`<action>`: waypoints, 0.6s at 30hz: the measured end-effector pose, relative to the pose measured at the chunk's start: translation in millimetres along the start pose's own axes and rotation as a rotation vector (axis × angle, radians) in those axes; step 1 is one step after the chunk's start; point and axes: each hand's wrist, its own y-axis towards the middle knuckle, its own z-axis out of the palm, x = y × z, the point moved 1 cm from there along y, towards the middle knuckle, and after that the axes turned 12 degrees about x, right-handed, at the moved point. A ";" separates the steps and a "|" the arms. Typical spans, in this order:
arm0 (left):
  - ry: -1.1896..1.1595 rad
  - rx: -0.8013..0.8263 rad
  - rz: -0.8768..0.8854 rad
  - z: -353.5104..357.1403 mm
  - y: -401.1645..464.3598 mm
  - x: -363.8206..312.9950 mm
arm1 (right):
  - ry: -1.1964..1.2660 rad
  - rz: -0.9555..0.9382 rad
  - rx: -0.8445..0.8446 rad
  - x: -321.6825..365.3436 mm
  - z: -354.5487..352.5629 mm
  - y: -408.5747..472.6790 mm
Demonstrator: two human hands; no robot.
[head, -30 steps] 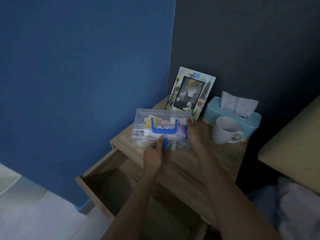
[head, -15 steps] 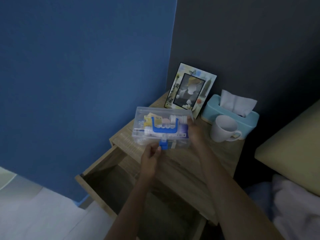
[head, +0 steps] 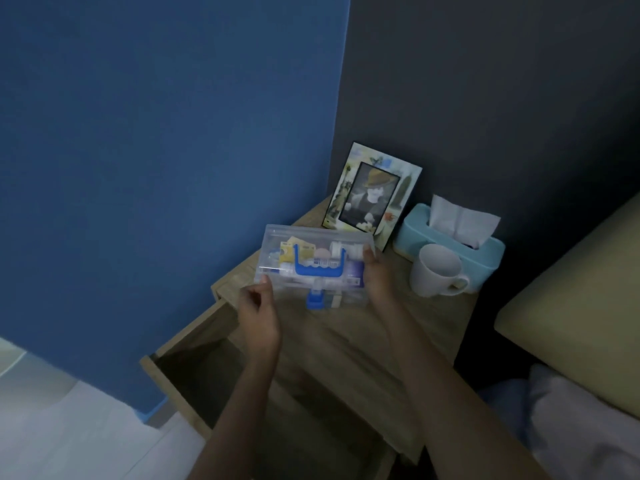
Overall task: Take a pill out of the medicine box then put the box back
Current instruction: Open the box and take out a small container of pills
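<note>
The box (head: 313,268) sits on the desk (head: 346,334), long axis running left to right between the hands, right hand (head: 375,275) gripping its right end, left hand (head: 258,306) pinching its near-left corner, blue latch (head: 314,301) between them.

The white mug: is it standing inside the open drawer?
No, the white mug stands on the nightstand top beside the tissue box, not in the drawer.
</note>
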 end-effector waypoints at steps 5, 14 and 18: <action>0.072 -0.198 0.108 1.3 13.7 -3.9 | 0.013 0.027 0.017 -3.2 -3.4 4.8; -0.052 0.043 0.102 15.9 20.1 3.5 | 0.078 -0.129 -0.040 -14.4 -7.1 -36.5; -0.082 0.041 0.090 12.6 19.9 2.1 | 0.186 -0.144 -0.026 -5.1 -9.5 -36.5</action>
